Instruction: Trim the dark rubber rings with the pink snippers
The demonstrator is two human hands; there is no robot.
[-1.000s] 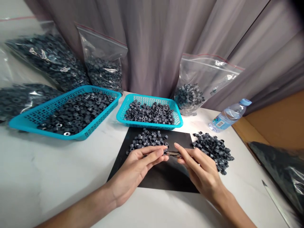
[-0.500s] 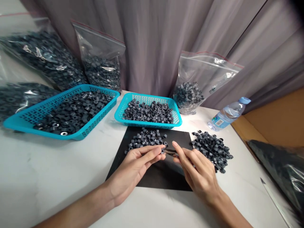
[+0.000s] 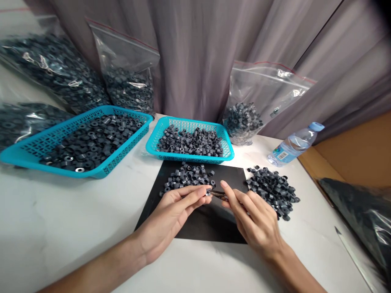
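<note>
Head view facing forward, down over table [image 3: 76,219]

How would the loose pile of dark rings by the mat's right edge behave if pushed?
The pile would probably scatter, being loosely heaped with no rim around it. Single rings might roll, since they look round-sided.

Small ring [image 3: 208,192] at metal tool's [image 3: 218,195] tip

I pinch the ring, dark with a bright edge, partly hidden in my left grip [image 3: 175,211]. The slim tool lies nearly level, its handle end covered by my right grip [image 3: 256,217].
</note>
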